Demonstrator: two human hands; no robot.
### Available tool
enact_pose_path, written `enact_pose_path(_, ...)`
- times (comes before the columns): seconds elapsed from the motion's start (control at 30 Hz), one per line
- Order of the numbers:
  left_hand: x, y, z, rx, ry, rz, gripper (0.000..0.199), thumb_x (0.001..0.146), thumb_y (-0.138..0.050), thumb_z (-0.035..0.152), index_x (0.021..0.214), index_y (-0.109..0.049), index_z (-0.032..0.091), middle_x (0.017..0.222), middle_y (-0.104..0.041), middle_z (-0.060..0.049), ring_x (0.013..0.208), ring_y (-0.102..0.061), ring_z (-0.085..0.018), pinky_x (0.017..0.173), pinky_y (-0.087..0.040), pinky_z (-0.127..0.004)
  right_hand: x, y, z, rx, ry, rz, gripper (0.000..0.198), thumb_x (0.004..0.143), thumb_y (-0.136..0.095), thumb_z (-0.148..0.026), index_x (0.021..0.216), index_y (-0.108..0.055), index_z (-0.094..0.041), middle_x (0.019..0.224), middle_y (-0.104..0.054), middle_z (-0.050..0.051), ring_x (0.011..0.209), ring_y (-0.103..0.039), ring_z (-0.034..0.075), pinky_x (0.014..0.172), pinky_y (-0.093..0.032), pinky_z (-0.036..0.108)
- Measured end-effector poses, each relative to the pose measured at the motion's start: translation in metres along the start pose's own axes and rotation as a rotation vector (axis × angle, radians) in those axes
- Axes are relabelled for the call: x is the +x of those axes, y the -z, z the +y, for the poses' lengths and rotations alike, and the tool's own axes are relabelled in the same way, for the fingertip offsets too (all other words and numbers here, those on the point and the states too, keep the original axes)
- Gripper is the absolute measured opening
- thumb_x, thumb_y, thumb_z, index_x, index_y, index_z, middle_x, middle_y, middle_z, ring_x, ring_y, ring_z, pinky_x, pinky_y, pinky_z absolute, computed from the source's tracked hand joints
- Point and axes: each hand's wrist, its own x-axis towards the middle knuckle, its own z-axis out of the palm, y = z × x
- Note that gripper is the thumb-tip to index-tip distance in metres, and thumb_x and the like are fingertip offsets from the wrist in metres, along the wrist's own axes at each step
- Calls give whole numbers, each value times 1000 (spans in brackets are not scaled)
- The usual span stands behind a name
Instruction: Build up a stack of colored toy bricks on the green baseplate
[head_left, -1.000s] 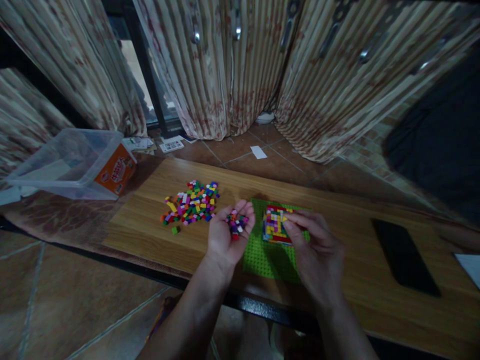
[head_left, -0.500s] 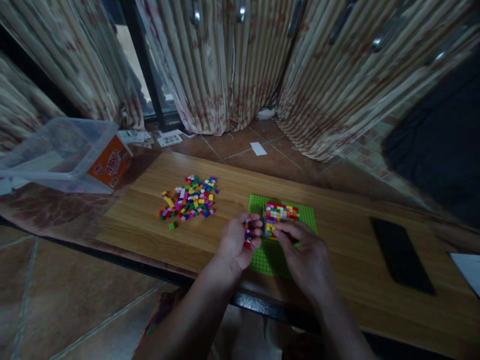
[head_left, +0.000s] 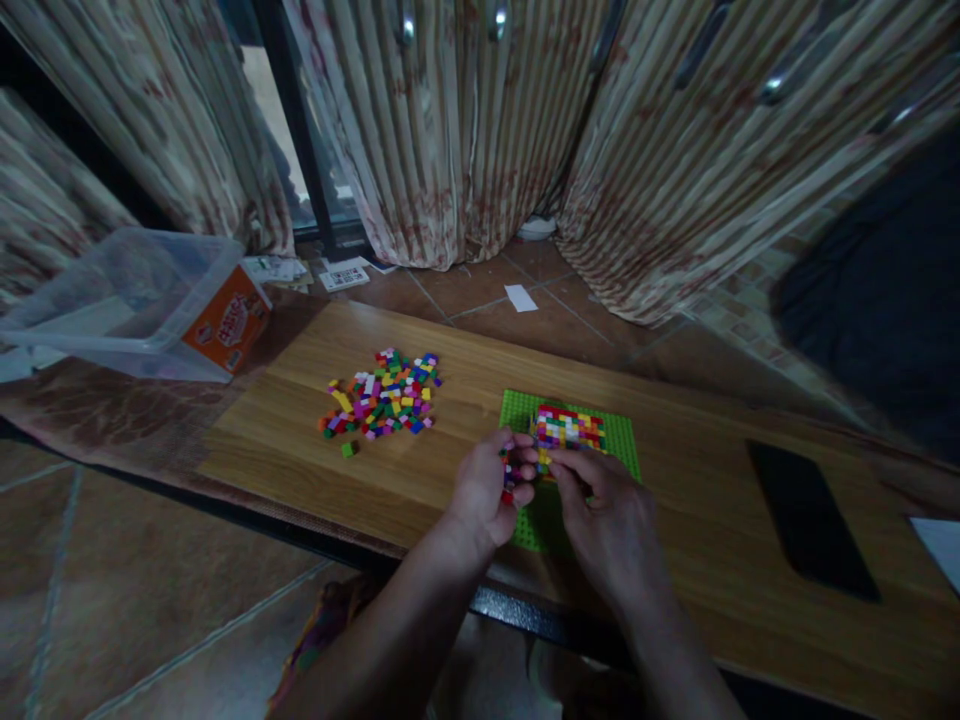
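My left hand (head_left: 487, 482) is cupped around several small toy bricks (head_left: 510, 478), red and purple among them, at the left edge of the green baseplate (head_left: 621, 440). A block of many-coloured bricks (head_left: 571, 426) is set on that plate in close rows. Over its lower left part, my right hand (head_left: 606, 500) pinches thumb and forefinger together by a yellow brick; whatever is between the fingertips is too small to make out. Part of the plate and of the brick rows is hidden under both hands.
On the wooden board (head_left: 285, 410) a loose pile of bricks (head_left: 390, 395) lies to the left, with a lone green brick (head_left: 348, 450) in front. A clear plastic bin (head_left: 142, 345) stands far left. A flat black slab (head_left: 810, 520) lies right. Curtains (head_left: 450, 150) hang behind.
The whole view has shifted slightly. My left hand has come closer to my right, its fingers nearer the brick rows. The right hand keeps its pinch at the lower left of the rows.
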Motion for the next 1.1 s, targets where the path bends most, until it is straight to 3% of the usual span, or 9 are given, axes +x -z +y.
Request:
enact_pose_path(0.63, -2, -2, 2, 14, 0, 18, 19, 86, -44, 17, 72, -56, 11, 59, -49, 0, 42, -39, -4, 35, -18, -15, 0, 5, -2, 52, -197, 38, 14, 86, -57, -28, 85, -70, -22, 76, -71, 0, 67, -63, 17, 64, -46, 29)
enact_pose_path(0.73, -1, -1, 2, 3, -10, 16, 18, 86, -44, 17, 73, -56, 11, 59, -50, 0, 42, -39, -4, 35, -18, -15, 0, 7, 0, 38, -202, 110, 15, 86, -58, -31, 86, -70, -21, 80, -71, 3, 71, -63, 19, 67, -47, 31)
enact_pose_path(0.87, -1, 0, 3, -26, -20, 2, 18, 86, -44, 18, 74, -55, 11, 59, -49, 0, 42, -38, -4, 35, -18, -14, 2, 5, 1, -13, -98, 219, 18, 85, -59, -34, 88, -69, -19, 90, -70, 6, 87, -61, 23, 80, -46, 37)
enact_pose_path(1.1, -1, 1, 6, -21, -23, 2, 18, 87, -45, 20, 74, -56, 11, 59, -50, 0, 42, -40, -4, 35, -19, -14, 4, -4, 7, 59, -156, 192, 12, 81, -63, -31, 81, -71, -22, 100, -66, 7, 98, -58, 24, 86, -45, 42)
